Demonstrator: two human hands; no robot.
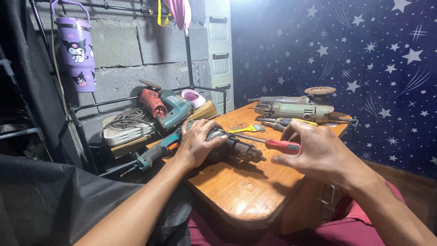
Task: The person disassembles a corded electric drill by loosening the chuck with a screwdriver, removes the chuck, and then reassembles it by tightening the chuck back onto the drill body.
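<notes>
Hands meet over an electric drill (227, 148) lying on its side on the wooden table (246, 191). The left hand (198, 143) lies palm-down across the drill's dark body, fingers curled over it and pressing it to the tabletop; the teal handle runs out behind the wrist toward the left, and the metal chuck sticks out just past the fingertips. The right hand (318, 152) grips the red handle of a screwdriver (264, 142), whose shaft runs leftward from the thumb to reach the drill's body beside the left fingers. Just beyond both hands lie a yellow-handled brush (248, 129) and some pliers, and farther off an angle grinder (296, 109). Left of the left hand, on a lower shelf, rest another teal drill (175, 109) and a red tool. A purple tumbler (77, 52) hangs above.
</notes>
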